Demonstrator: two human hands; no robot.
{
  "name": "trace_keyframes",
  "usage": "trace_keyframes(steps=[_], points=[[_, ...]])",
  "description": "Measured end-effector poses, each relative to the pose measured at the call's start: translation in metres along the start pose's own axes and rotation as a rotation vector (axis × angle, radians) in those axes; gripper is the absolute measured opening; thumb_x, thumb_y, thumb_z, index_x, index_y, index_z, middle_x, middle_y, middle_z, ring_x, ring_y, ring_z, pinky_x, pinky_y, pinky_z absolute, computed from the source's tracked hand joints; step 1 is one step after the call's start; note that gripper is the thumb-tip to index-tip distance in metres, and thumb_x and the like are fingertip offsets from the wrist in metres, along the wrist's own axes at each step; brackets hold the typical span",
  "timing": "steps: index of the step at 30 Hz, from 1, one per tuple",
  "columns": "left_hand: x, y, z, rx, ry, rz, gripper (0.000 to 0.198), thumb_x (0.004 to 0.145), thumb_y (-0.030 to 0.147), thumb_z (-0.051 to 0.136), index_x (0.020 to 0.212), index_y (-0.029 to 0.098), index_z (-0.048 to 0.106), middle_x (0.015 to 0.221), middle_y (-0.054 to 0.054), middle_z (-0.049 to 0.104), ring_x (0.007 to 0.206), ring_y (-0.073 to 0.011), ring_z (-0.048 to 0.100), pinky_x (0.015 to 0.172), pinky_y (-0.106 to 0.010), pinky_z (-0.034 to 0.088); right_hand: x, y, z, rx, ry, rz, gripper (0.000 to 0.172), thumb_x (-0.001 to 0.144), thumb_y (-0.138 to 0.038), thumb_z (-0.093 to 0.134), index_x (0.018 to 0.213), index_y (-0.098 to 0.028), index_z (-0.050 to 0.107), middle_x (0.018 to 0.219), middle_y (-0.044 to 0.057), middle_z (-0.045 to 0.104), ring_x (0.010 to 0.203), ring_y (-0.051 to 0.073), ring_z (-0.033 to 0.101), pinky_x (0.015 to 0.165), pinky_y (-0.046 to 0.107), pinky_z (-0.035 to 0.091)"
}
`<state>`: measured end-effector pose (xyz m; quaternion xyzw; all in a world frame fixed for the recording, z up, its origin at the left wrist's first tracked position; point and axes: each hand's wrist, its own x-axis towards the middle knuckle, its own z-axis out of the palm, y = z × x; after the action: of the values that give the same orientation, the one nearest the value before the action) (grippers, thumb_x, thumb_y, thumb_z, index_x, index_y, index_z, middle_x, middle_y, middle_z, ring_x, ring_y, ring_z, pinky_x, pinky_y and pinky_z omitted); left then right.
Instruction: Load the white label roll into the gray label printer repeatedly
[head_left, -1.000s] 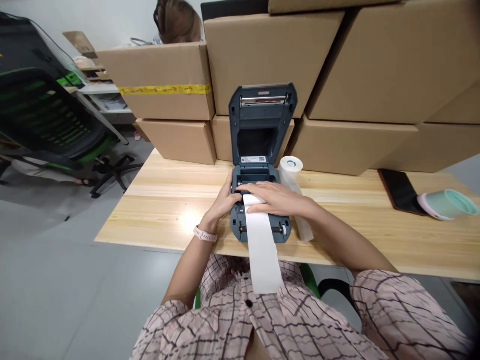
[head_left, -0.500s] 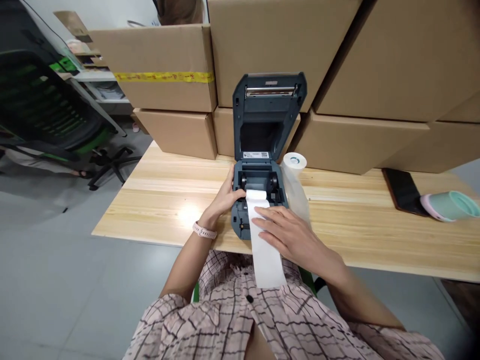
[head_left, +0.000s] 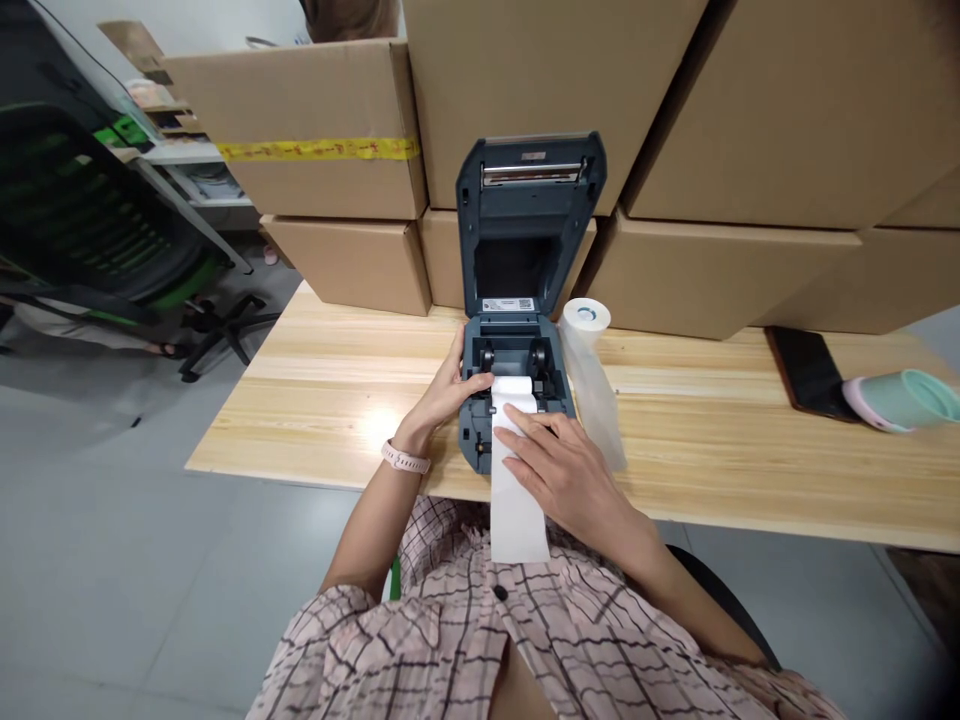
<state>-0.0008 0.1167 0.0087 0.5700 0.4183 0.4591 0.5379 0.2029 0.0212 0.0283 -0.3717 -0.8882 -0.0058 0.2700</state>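
A dark grey label printer (head_left: 474, 400) stands on the table with its lid (head_left: 510, 215) raised. A strip of white label paper (head_left: 519, 520) runs from inside it over the front edge and hangs down toward my lap. My left hand (head_left: 448, 390) grips the printer's left side, its thumb over the rim near the paper. My right hand (head_left: 551, 455) lies on the strip, fingers stretched out and resting across the paper. To the printer's right stands a roll of whitish backing paper (head_left: 587, 315), its loose tail (head_left: 598, 410) trailing forward on the table.
Stacked cardboard boxes (head_left: 555, 80) form a wall behind the wooden table (head_left: 315, 390). On the right lie a black phone (head_left: 808, 370) and a mint green cup (head_left: 904, 400) on its side. A dark office chair (head_left: 97, 220) is on the floor at left.
My right hand has shifted slightly left, and the hanging paper strip has swung left to lie straighter. My left hand stays on the printer. The view has shifted a little.
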Motion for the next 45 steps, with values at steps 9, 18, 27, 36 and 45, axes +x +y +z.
trace_keyframes(steps=[9,18,27,36,45], points=[[0.000,0.000,0.000,-0.016,-0.001,0.021,0.102,0.080,0.045,0.079,0.163,0.020,0.025,0.162,-0.011,0.046,0.158,-0.0320,0.026,0.130,-0.046,0.024,-0.008,0.003,-0.012,0.121,-0.086,0.013,0.032,0.104,-0.030,0.053,0.128,-0.016,0.069,0.146,0.013,0.063,0.123,0.032,0.063,0.097,0.055,0.058],[0.005,-0.006,-0.005,-0.007,0.110,0.000,0.070,0.097,0.058,0.055,0.156,0.023,0.042,0.167,-0.008,0.039,0.157,-0.0288,0.032,0.129,-0.043,0.027,0.099,0.122,-0.084,0.420,0.574,0.115,0.051,0.104,-0.051,0.051,0.151,-0.032,0.049,0.156,0.005,0.054,0.145,0.025,0.051,0.119,0.052,0.044],[0.014,-0.012,-0.017,-0.043,0.224,-0.071,0.067,0.098,0.064,0.043,0.150,0.022,0.050,0.153,-0.014,0.057,0.138,-0.0292,0.058,0.111,-0.044,0.047,0.172,0.137,-0.064,0.721,0.433,0.243,0.077,0.102,-0.060,0.009,0.140,-0.019,0.063,0.134,0.001,0.071,0.130,0.023,0.061,0.098,0.033,0.048],[-0.068,0.023,0.021,0.462,0.408,0.711,0.042,0.105,0.040,0.038,0.136,0.030,0.064,0.146,-0.005,0.062,0.143,-0.0281,0.052,0.121,-0.054,0.037,0.007,0.026,-0.034,0.491,0.317,0.080,0.044,0.110,-0.045,0.033,0.131,-0.025,0.066,0.126,0.007,0.075,0.127,0.023,0.066,0.112,0.052,0.049],[-0.081,-0.002,0.036,0.715,0.233,0.747,0.045,0.103,0.027,0.038,0.145,0.026,0.057,0.147,-0.008,0.063,0.151,-0.0314,0.043,0.121,-0.061,0.036,-0.008,0.009,0.013,0.336,0.466,0.129,0.036,0.106,-0.028,0.036,0.123,-0.024,0.068,0.126,0.008,0.076,0.128,0.023,0.065,0.115,0.052,0.044]])
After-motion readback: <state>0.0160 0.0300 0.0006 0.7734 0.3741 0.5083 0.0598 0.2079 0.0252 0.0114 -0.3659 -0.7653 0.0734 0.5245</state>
